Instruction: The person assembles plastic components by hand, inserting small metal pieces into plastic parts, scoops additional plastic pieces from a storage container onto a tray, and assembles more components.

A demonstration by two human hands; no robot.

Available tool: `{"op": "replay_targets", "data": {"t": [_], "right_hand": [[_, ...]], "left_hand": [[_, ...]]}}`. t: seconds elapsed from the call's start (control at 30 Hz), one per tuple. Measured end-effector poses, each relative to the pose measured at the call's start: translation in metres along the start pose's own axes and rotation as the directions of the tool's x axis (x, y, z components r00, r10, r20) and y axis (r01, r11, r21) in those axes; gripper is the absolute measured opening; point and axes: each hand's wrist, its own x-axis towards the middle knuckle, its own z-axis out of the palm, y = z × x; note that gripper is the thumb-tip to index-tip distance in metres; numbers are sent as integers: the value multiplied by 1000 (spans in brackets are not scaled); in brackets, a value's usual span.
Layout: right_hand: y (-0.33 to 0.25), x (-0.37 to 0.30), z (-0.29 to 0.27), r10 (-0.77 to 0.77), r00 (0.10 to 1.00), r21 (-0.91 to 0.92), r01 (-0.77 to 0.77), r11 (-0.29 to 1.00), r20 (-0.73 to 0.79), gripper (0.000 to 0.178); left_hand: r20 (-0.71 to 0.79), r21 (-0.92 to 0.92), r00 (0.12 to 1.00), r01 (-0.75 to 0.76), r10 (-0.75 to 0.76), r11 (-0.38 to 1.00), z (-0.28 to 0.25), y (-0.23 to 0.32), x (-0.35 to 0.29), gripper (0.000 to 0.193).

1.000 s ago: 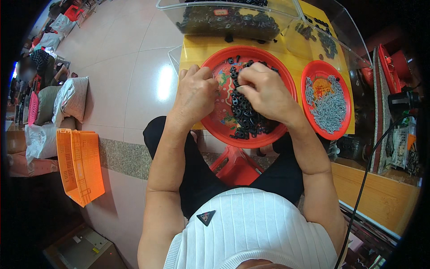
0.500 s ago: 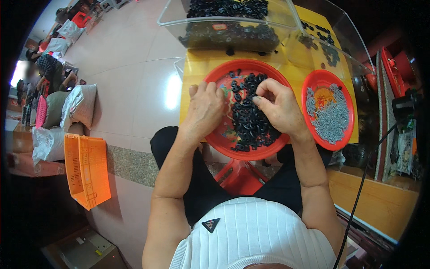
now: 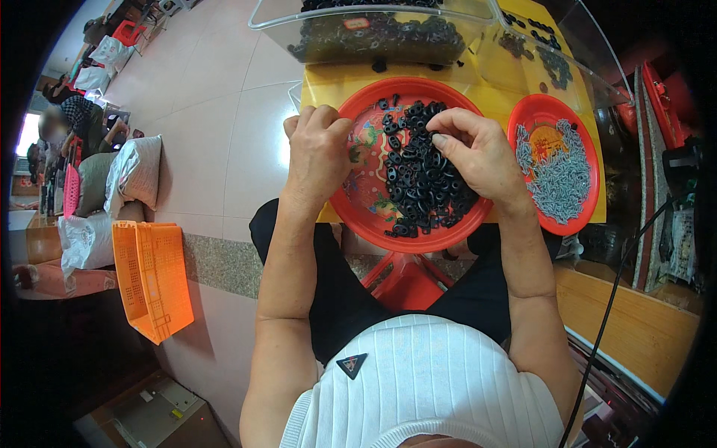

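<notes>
A round red tray with a printed floral bottom holds a heap of small black plastic parts, oval with holes. My left hand is at the tray's left rim, its fingers curled in; whatever they may hold is hidden. Over the right side of the heap is my right hand, thumb and forefinger close together at the black parts. Whether a part sits between those fingertips I cannot make out. To the right, a smaller red plate carries many small grey screw-like pieces.
A clear plastic bin of black parts stands behind the tray on the yellow tabletop. Another clear container is at the far right. A black cable hangs at right. An orange crate and white sacks lie left; a person sits beyond.
My left hand has moved left and away from me, from over the tray's left part to its rim. My right hand stays at the heap. The whole view has shifted slightly.
</notes>
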Motion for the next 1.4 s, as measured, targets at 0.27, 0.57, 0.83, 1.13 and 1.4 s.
{"op": "replay_targets", "data": {"t": [0.27,0.57,0.83,1.13,1.4], "right_hand": [[0,-2,2,-33,999,-65,32,997,-21,12],[-1,-3,0,5,1000,-22,-4,1000,30,13],[-1,-4,-3,-21,999,-35,22,999,26,12],[1,-4,-10,-40,999,-28,41,999,17,12],[3,-3,-9,-74,997,-32,74,997,3,15]], "left_hand": [[213,154,977,-18,-16,988,6,6,19,22],[332,258,941,-150,58,954,17,18,20,6],[385,288,921,-174,53,942,14,24,14,13],[152,46,988,0,-7,999,0,6,20,21],[424,314,905,-127,-19,941,6,18,33,20]]}}
